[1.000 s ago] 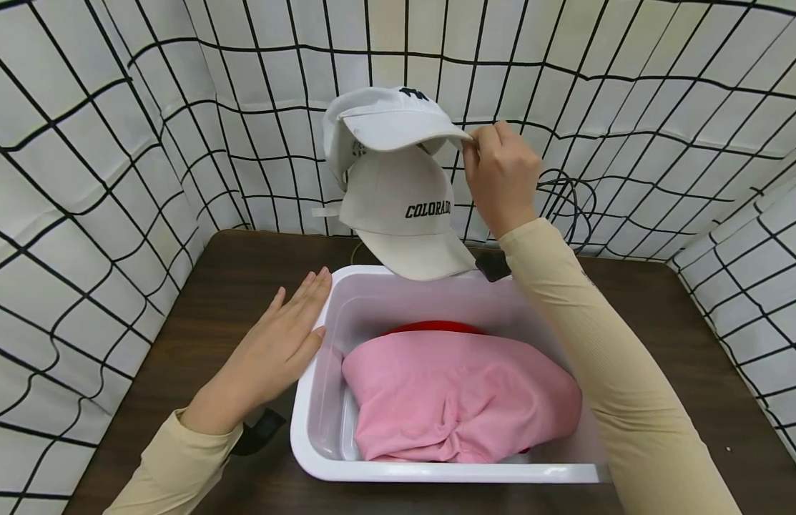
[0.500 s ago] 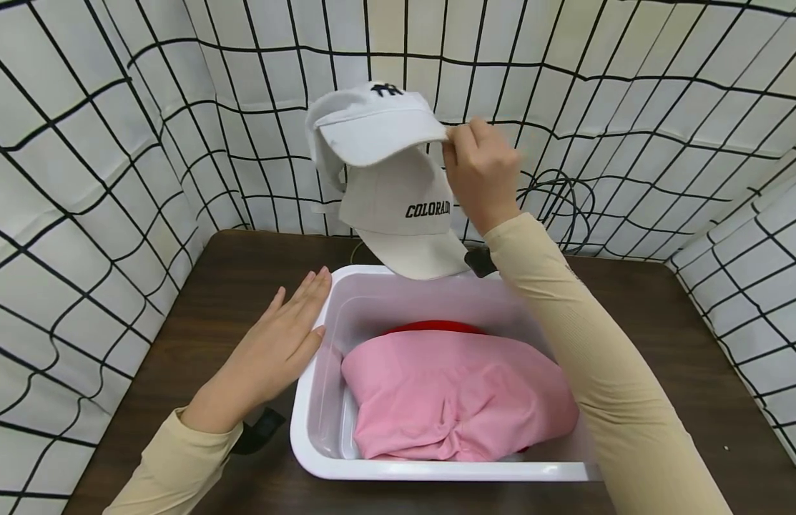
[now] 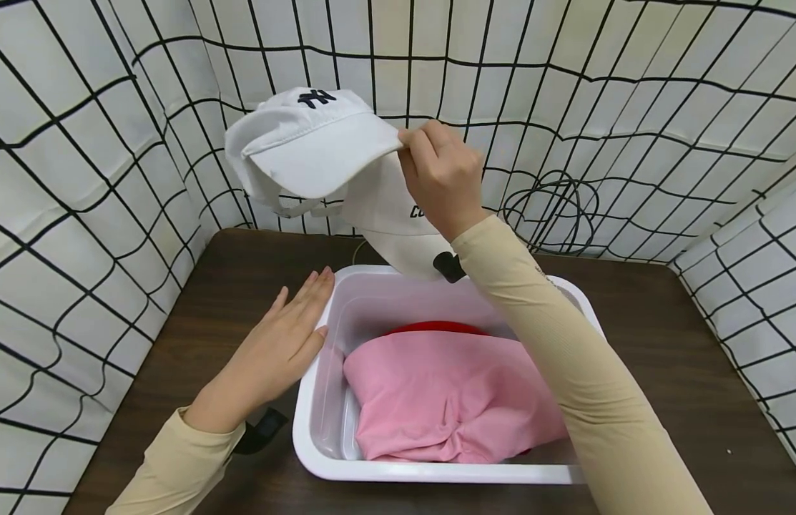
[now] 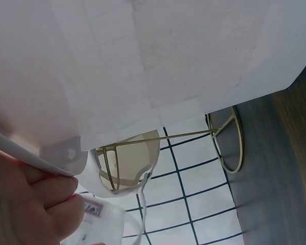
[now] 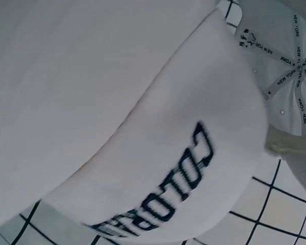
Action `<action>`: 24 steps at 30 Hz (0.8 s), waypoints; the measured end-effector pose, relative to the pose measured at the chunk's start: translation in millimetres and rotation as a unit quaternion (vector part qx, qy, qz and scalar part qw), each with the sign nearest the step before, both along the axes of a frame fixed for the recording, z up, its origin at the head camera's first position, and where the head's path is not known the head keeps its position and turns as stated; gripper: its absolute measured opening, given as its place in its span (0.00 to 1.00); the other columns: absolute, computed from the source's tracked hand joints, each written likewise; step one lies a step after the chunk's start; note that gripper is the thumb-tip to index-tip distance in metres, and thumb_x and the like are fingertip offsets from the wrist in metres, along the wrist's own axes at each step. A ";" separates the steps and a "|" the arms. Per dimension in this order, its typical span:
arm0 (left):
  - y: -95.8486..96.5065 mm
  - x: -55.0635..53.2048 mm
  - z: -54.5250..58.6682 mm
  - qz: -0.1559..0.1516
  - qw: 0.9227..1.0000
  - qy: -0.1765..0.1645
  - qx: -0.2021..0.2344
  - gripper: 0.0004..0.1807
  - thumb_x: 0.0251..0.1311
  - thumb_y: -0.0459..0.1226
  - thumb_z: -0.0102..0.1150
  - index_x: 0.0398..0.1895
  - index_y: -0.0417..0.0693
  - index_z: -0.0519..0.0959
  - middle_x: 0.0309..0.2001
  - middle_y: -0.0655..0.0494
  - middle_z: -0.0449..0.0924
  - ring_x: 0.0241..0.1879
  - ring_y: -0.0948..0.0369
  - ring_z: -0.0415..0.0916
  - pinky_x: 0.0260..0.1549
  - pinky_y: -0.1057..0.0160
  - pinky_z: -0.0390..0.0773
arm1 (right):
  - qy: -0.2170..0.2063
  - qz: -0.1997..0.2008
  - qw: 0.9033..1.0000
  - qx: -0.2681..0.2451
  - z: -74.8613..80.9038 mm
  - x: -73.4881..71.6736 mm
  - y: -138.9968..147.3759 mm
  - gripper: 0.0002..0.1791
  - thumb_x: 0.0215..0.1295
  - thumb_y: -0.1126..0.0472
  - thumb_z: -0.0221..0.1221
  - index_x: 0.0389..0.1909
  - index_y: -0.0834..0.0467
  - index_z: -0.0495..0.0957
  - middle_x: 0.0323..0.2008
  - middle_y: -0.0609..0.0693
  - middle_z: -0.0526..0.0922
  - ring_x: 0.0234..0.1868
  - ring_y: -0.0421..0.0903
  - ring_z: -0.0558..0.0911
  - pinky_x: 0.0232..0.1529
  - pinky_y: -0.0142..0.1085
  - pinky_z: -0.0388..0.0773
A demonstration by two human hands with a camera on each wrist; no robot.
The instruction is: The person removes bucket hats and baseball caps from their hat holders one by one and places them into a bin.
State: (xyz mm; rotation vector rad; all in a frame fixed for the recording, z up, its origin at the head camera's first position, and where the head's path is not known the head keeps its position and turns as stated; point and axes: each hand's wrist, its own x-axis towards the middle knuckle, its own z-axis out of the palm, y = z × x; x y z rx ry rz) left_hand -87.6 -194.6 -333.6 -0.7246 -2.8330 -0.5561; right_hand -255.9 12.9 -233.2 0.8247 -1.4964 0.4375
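My right hand [image 3: 443, 175] pinches the brim edge of a white baseball cap [image 3: 327, 143] with a dark NY emblem. The cap hangs in the air, tilted, at the left of the back wall. Behind it and my hand is a cream COLORADO cap [image 3: 398, 247], partly hidden; the right wrist view shows its lettering close up, beside the white cap's printed lining [image 5: 275, 56]. A gold wire stand [image 4: 188, 134] shows beneath the cream cap in the left wrist view. My left hand [image 3: 275, 347], fingers straight, rests against the left rim of a white plastic tub [image 3: 372, 470].
Inside the tub lies a folded pink cloth item [image 3: 449, 393], with something red [image 3: 436, 327] behind it. Black wire grid walls [image 3: 410, 71] enclose the dark wooden table [image 3: 649, 315]. A coil of black cable [image 3: 565, 207] hangs at the back right.
My right hand has carried the white cap leftward, off the top of the cream cap. The left hand and the tub have stayed where they were.
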 end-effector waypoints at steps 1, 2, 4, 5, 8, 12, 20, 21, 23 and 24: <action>0.2 0.1 0.4 -0.001 1.000 0.001 0.000 0.33 0.69 0.39 0.41 0.73 0.37 0.47 0.73 0.44 0.47 0.72 0.49 0.45 0.64 0.39 0.47 | -0.001 0.006 1.000 -0.004 1.5 2.1 -0.3 0.05 0.57 0.72 0.59 0.24 0.62 0.79 0.21 0.52 0.76 0.20 0.49 0.79 0.13 0.38 0.72; 0.4 0.2 0.6 -0.002 1.000 0.002 0.000 0.33 0.69 0.39 0.41 0.73 0.36 0.47 0.73 0.44 0.47 0.72 0.49 0.45 0.64 0.39 0.47 | -0.002 0.012 1.000 -0.007 3.1 4.1 -0.3 0.05 0.57 0.73 0.59 0.25 0.63 0.79 0.21 0.52 0.77 0.20 0.48 0.79 0.14 0.38 0.72; 0.8 0.4 1.3 -0.003 1.000 0.005 0.000 0.33 0.69 0.39 0.41 0.73 0.36 0.47 0.73 0.44 0.47 0.71 0.49 0.45 0.64 0.39 0.47 | -0.004 0.024 1.000 -0.010 6.2 8.1 0.8 0.05 0.56 0.74 0.58 0.25 0.63 0.79 0.21 0.52 0.77 0.19 0.47 0.78 0.15 0.38 0.74; 1.1 0.4 1.6 -0.004 1.000 0.007 0.000 0.33 0.69 0.39 0.41 0.73 0.36 0.47 0.73 0.44 0.47 0.71 0.49 0.46 0.64 0.38 0.48 | -0.006 0.030 0.999 -0.011 7.5 10.1 2.1 0.06 0.57 0.74 0.58 0.25 0.63 0.79 0.21 0.52 0.78 0.19 0.47 0.78 0.16 0.37 0.74; 1.4 0.5 2.5 -0.004 1.000 0.012 0.000 0.33 0.69 0.38 0.41 0.73 0.35 0.48 0.73 0.44 0.48 0.71 0.48 0.47 0.63 0.38 0.49 | -0.019 0.056 0.998 -0.011 8.7 16.4 9.3 0.05 0.57 0.73 0.59 0.25 0.63 0.79 0.21 0.52 0.78 0.18 0.46 0.76 0.17 0.37 0.73; 1.6 0.6 3.6 -0.004 1.000 0.014 -0.002 0.32 0.68 0.38 0.42 0.72 0.35 0.49 0.73 0.43 0.49 0.71 0.48 0.48 0.62 0.37 0.50 | -0.049 0.097 0.994 -0.010 6.4 26.4 24.3 0.04 0.57 0.73 0.61 0.26 0.63 0.80 0.21 0.52 0.78 0.19 0.46 0.77 0.18 0.37 0.73; 2.9 -0.4 3.4 -0.002 1.000 0.008 0.006 0.32 0.68 0.36 0.41 0.72 0.34 0.48 0.73 0.43 0.48 0.71 0.48 0.46 0.62 0.37 0.51 | -0.087 0.142 0.982 -0.089 16.3 55.8 60.6 0.04 0.53 0.76 0.61 0.25 0.65 0.81 0.22 0.56 0.80 0.20 0.51 0.80 0.29 0.36 0.79; 2.8 -0.5 2.8 -0.001 1.000 0.007 0.008 0.32 0.68 0.37 0.41 0.72 0.35 0.48 0.73 0.43 0.48 0.71 0.48 0.46 0.62 0.37 0.51 | -0.088 0.148 0.980 -0.104 18.3 59.3 65.2 0.04 0.52 0.76 0.61 0.24 0.66 0.81 0.22 0.57 0.80 0.21 0.51 0.80 0.30 0.34 0.79; 2.1 -0.5 1.7 0.001 1.000 0.002 0.011 0.32 0.69 0.37 0.41 0.73 0.36 0.47 0.73 0.43 0.48 0.71 0.48 0.46 0.62 0.37 0.50 | -0.091 0.163 0.972 -0.139 21.5 65.8 73.9 0.04 0.51 0.77 0.62 0.23 0.67 0.81 0.21 0.58 0.81 0.21 0.50 0.79 0.31 0.30 0.78; 1.8 -0.6 1.2 0.000 1.000 0.003 0.014 0.32 0.69 0.37 0.41 0.73 0.36 0.47 0.72 0.42 0.50 0.70 0.47 0.49 0.62 0.38 0.50 | -0.092 0.169 0.969 -0.155 22.1 69.0 78.5 0.04 0.50 0.78 0.62 0.22 0.68 0.81 0.20 0.59 0.81 0.21 0.49 0.78 0.32 0.28 0.77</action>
